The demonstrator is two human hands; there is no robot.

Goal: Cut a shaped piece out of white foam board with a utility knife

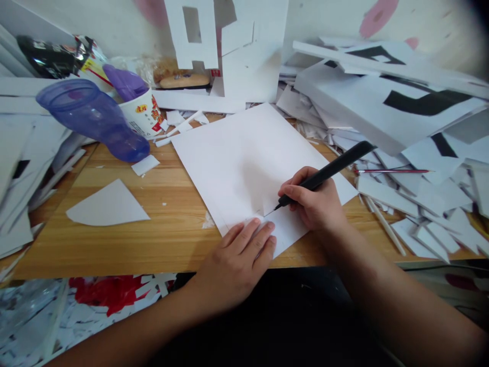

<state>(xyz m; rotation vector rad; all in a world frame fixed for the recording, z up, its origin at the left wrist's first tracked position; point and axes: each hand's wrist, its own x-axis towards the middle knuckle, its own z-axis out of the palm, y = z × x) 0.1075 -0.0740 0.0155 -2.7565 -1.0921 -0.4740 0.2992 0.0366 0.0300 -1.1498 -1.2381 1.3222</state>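
Note:
A large white board sheet (pixel 229 148) lies at an angle on the wooden table, with its near corner close to the front edge. My left hand (pixel 240 255) rests on this corner, fingers stretched out and pressing flat. In my right hand (pixel 315 199) is a black pen-shaped craft knife (pixel 324 171), gripped like a pen. Its thin tip touches the sheet just beyond my left fingertips. A small faint mark shows near the tip. To the left lies a separate white fan-shaped piece (pixel 109 206) with a curved edge.
A translucent purple bottle (pixel 95 117) leans against a paper cup (pixel 143 112) at the back left. White offcuts (pixel 431 224) and stacked boards (pixel 344 102) crowd the right side, where a thin red pen (pixel 393 171) lies. More boards (pixel 23 168) stand at left; cut-out panels (pixel 252 61) stand behind.

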